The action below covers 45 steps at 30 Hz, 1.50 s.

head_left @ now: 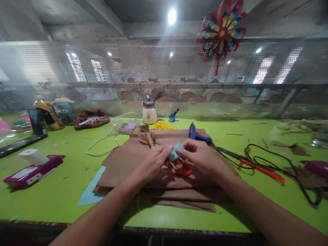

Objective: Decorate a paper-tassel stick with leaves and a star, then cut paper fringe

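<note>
Between my two hands is a small piece of light blue paper. My left hand pinches its left side, and my right hand grips its right edge with thumb and fingertips. Beneath them lie scissors with red-orange handles, partly hidden by my fingers. Stacked brown paper sheets spread under both hands. Just beyond my left hand rests a brown paper bundle with a fringed end. A blue glue gun lies past my right hand.
A larger light blue sheet sticks out under the brown paper. To the left are a purple power strip and a white cable. A red-handled tool and black cord lie right. A jar and yellow strands stand behind.
</note>
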Tool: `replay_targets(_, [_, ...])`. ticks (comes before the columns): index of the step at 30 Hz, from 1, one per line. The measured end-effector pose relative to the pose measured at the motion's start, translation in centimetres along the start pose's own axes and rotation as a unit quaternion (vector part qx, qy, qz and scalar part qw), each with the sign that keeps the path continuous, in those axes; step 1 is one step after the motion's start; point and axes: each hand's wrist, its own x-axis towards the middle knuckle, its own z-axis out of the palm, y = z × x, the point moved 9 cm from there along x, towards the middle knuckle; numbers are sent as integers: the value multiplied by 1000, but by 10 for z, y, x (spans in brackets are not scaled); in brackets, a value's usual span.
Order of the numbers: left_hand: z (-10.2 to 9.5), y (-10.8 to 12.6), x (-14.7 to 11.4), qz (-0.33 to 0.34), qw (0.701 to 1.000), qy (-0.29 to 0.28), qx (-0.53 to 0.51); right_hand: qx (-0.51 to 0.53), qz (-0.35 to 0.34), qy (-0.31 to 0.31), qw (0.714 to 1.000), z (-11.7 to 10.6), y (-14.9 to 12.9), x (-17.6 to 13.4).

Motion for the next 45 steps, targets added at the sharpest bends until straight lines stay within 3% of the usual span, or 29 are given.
replay_targets(3, [-3,-1,1,8,999,26,40,46,38,-5,998,3,-5,-3])
replay_targets(10, [1,-4,2,-1,1000,-1,19,172,55,-3,984,8,3,0])
replay_targets(15, [-1,-6,2,-10,1000,-7,13,223,64,-86,969,23,12,2])
replay_targets(20, [-7,-12,4,-20,1000,11,-11,186,56,-23,981,14,16,3])
replay_targets(26, [-7,-17,7,-32,998,-4,-54,284,84,-32,955,26,13,-1])
replay_targets(34, [-7,-15,3,-60,998,30,-20,174,116,-79,975,27,-6,-8])
replay_targets(40, [-10,-22,5,-73,996,29,-36,50,115,-7,992,8,-20,-13])
replay_targets(45, [-16,-29,8,-65,996,27,-50,76,67,14,995,7,6,-2])
